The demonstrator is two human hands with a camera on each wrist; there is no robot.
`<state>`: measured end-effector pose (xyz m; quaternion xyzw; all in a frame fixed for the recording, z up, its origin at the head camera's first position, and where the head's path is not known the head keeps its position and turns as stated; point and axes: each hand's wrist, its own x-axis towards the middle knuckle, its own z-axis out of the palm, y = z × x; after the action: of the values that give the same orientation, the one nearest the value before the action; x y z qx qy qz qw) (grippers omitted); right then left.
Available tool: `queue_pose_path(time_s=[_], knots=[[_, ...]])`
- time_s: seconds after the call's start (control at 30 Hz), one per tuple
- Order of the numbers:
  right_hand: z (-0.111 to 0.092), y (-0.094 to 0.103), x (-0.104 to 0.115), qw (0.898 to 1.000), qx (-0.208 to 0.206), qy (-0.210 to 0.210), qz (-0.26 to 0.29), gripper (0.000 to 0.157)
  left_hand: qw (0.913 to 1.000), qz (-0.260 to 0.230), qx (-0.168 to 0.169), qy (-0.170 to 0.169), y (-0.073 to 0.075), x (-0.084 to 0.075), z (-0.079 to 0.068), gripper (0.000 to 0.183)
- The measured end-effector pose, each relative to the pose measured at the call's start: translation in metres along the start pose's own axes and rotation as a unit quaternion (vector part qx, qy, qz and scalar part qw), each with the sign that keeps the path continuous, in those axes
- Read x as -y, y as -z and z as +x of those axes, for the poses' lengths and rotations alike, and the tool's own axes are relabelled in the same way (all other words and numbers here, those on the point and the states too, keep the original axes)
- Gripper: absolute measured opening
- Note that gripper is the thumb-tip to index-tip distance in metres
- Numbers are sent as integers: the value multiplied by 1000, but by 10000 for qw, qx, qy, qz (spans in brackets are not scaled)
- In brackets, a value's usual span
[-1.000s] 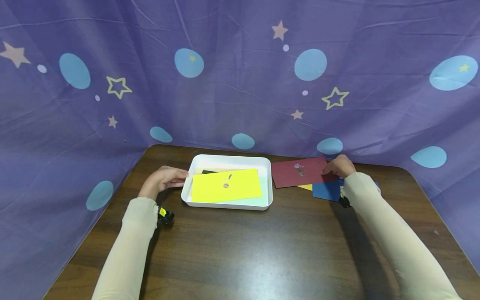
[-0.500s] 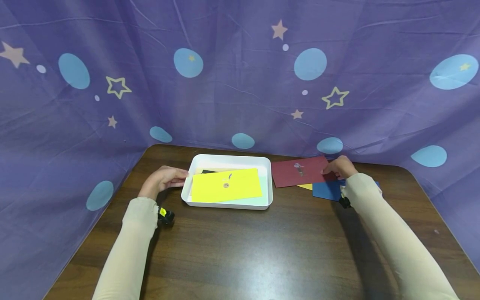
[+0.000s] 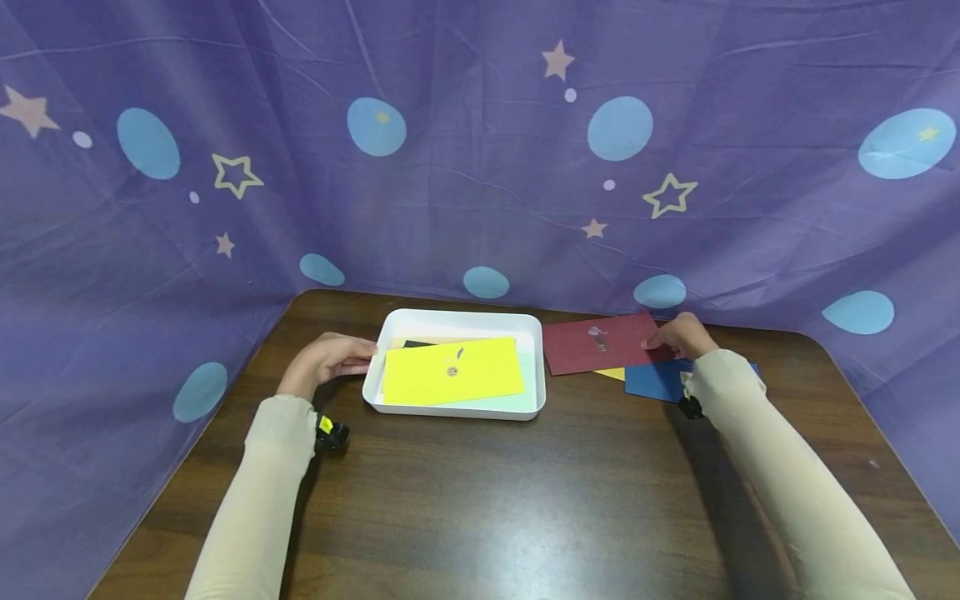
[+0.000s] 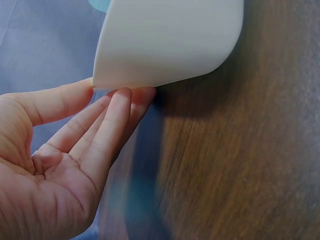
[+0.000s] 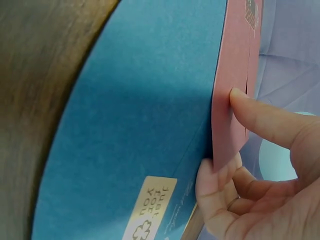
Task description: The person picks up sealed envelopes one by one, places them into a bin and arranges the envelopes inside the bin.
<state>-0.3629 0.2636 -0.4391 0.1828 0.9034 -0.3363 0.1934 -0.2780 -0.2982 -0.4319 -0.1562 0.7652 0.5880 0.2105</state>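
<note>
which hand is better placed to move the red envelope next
Probably the right hand: it already pinches the red envelope near one end, thumb on top. The left hand grips the opposite end of the white tray, well away from it.

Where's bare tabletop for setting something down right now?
Largest: tabletop in front of the white tray, between left sleeve and right sleeve. Smaller: between the right sleeve and the tabletop's right edge. Crowded: the far side, where the left hand holds the white tray and, beside it, the right hand pinches the red envelope over the blue envelope.
</note>
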Motion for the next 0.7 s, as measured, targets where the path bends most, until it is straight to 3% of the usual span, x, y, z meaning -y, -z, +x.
queue_pose_path(time_s=[0.43, 0.7], knots=[[1, 1, -11, 9993, -36, 91, 367, 80, 10000, -56, 27, -34, -1, 2, 1, 52], [-1, 9, -23, 9961, 110, 497, 714, 49, 10000, -17, 32, 7, 0, 0, 0, 53]])
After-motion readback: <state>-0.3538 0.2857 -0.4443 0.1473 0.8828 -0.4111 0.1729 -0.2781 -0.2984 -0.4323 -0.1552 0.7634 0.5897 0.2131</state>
